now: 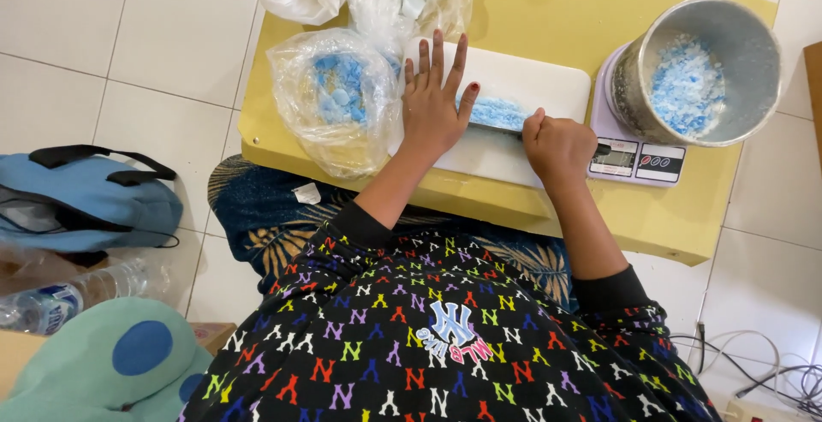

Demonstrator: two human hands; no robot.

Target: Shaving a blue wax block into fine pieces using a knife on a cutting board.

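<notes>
Head view: blue pieces [497, 114] lie between left hand [434, 105] and right hand [558, 144].

White tiled floor [103, 37] with grey grout lines, evenly lit, soft shadows. Low yellow table [548, 2] under and beyond fingers. Patterned blue mat [257, 208] below table's near edge. Blue bag [86, 204] and clear plastic bottle [60, 298] well left of fingers. Grey cables [753, 362] on floor, low right. Teal cushion [111, 362] with blue dot, bottom left.
</notes>
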